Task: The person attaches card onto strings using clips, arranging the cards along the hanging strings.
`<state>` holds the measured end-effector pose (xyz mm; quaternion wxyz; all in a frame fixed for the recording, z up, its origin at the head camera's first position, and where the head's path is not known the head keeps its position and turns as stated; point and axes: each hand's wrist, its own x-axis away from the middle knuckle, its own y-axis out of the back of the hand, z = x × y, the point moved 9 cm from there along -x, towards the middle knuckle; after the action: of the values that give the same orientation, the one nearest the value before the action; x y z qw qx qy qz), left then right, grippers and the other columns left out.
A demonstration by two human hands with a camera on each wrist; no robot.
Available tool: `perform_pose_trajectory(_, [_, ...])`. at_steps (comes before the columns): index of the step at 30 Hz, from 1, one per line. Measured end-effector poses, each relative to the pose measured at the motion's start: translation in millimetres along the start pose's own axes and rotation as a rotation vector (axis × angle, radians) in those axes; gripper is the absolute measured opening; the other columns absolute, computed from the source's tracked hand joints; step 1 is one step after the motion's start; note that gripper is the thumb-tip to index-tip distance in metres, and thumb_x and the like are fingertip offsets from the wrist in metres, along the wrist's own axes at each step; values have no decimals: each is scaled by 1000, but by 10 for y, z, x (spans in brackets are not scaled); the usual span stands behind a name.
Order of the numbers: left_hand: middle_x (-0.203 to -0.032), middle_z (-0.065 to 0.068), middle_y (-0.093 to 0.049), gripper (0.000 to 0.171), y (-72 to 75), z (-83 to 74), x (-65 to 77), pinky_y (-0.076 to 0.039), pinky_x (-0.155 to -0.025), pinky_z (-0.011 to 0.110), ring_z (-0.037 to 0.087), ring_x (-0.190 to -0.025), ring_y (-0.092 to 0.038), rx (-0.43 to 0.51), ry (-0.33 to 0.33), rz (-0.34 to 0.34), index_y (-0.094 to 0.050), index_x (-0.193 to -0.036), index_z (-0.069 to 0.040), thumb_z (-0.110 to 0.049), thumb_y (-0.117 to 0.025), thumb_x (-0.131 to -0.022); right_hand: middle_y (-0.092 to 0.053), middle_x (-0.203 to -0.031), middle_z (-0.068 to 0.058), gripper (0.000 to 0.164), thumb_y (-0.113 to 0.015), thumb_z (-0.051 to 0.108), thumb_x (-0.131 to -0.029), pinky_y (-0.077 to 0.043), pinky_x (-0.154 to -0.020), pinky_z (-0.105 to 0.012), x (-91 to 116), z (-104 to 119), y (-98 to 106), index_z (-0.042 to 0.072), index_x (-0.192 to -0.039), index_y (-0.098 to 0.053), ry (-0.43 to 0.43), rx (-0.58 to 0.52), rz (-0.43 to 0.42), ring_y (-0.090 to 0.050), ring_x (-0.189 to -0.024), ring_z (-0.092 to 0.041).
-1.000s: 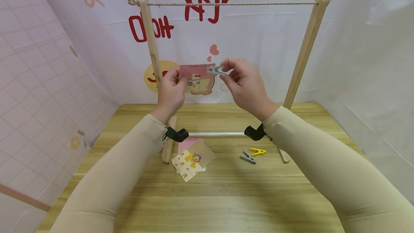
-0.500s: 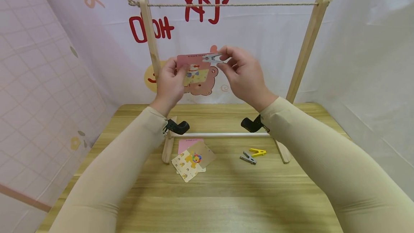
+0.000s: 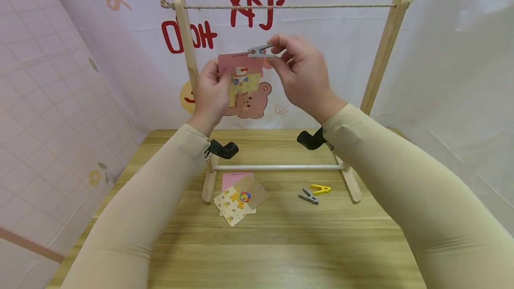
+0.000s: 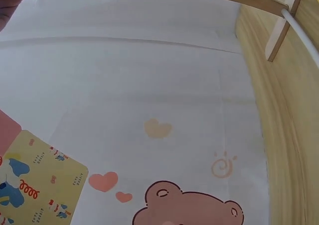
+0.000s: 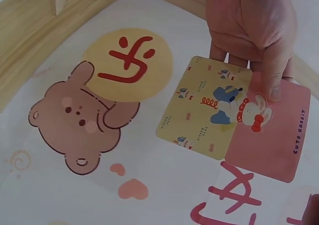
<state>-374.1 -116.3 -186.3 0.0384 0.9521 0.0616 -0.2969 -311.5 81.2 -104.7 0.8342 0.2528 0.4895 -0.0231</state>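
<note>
My left hand (image 3: 210,92) pinches a pink and yellow rabbit card (image 3: 241,62) by its left side, thumb in front. In the right wrist view the same card (image 5: 239,118) is seen whole, with no clip on its edges. The fingertips of my right hand (image 3: 301,70) hold a grey clothespin (image 3: 254,51) by its handles. From the head view its nose overlaps the card's upper right part; whether they touch I cannot tell. Above both hands a thin rope (image 3: 289,6) runs between two wooden posts (image 3: 186,39).
On the wooden table (image 3: 273,244) lie overlapping cards, the uppermost a lion card (image 3: 241,197). Right of them are another grey clothespin (image 3: 308,196) and a yellow clothespin (image 3: 321,189). A white rod (image 3: 277,167) joins the feet of the frame. A printed cloth hangs behind.
Both hands have risen towards the rope, carrying the card and the grey clothespin. The clothespin has shifted slightly left and up against the card. The things on the table have stayed put.
</note>
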Motion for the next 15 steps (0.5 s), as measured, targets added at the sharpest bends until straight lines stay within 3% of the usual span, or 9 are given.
perform_pose_trajectory(15, [-133, 7, -68, 22, 6, -218, -155, -51, -111, 31, 16, -124, -64, 55, 7, -42, -59, -128, -8, -19, -56, -109, -69, -104, -10, 20, -67, 16, -105, -46, -77, -17, -343, 315, 75, 5, -119, -76, 57, 160, -19, -52, -81, -6])
